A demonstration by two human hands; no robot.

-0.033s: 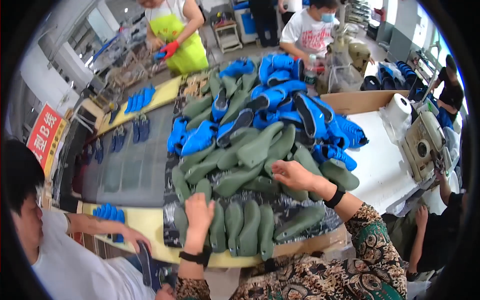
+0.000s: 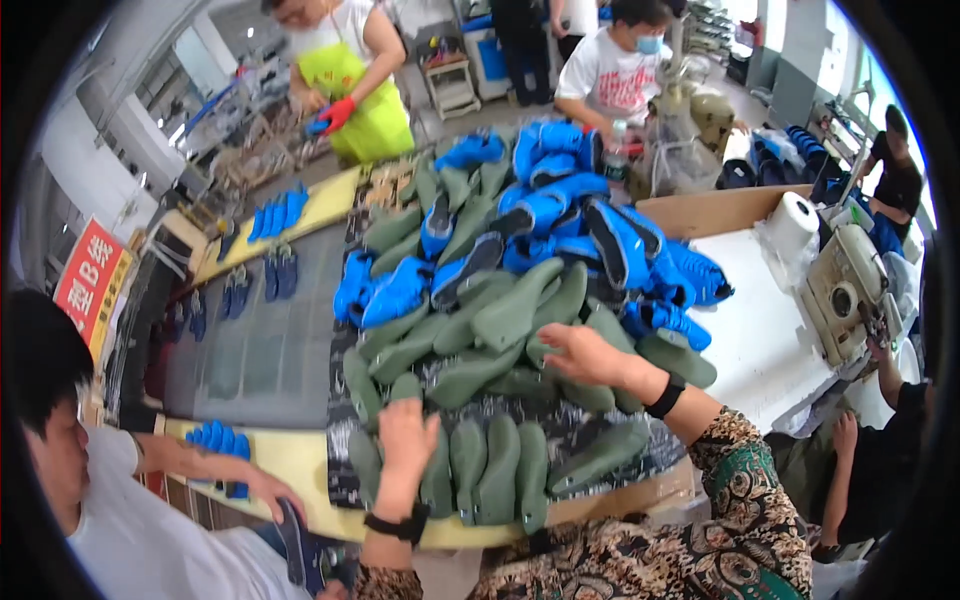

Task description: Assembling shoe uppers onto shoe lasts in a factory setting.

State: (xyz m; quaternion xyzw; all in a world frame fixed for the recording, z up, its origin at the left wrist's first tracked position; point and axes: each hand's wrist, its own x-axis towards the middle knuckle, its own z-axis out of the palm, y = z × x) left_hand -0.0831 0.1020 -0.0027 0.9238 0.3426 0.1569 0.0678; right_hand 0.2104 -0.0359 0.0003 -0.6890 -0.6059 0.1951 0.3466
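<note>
Green shoe lasts (image 2: pixel 495 485) stand side by side in a row along the near edge of a dark patterned board (image 2: pixel 345 455). My left hand (image 2: pixel 408 445) is over the left part of this row, fingers stretched forward and thumb apart; just past its fingertips is another green last (image 2: pixel 405 386). Whether the palm touches a last is hidden. My right hand (image 2: pixel 585 352) hovers at the right of the loose pile of green lasts (image 2: pixel 475 375), fingers loosely apart, nothing visible in them. Beside the row's right end, one green last (image 2: pixel 600 456) lies slanted.
Blue shoes (image 2: pixel 550 205) are heaped beyond the lasts. To the right are a white tabletop (image 2: pixel 745 300), a white roll (image 2: pixel 797 222) and a sewing machine (image 2: pixel 845 290). At left, a co-worker's hand (image 2: pixel 275 490) holds a dark shoe beside a conveyor (image 2: pixel 255 360). Other people work at the back.
The view has shifted slightly. My left hand has moved a little to the right and nearer, its fingers more spread. My right hand stays in about the same place.
</note>
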